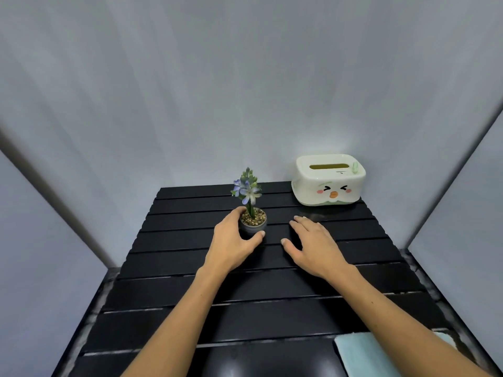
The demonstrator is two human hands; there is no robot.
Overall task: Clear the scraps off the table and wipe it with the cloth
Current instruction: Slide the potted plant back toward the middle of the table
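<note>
My left grip (234,240) curls round the small round pot (253,225) of pebbles and blue flowers, thumb and fingers touching its dark glazed wall. My right grip (313,243) lies flat, fingers spread, holding nothing, on the black slatted table (190,295). The soft pale-blue cloth (362,355) sits at the near right edge; a glossy rounded tissue box (328,180) stands far right.

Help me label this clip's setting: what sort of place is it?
Probably a small staged tabletop booth: plain grey walls close around a black slatted table holding a potted flower and tissue box.
</note>
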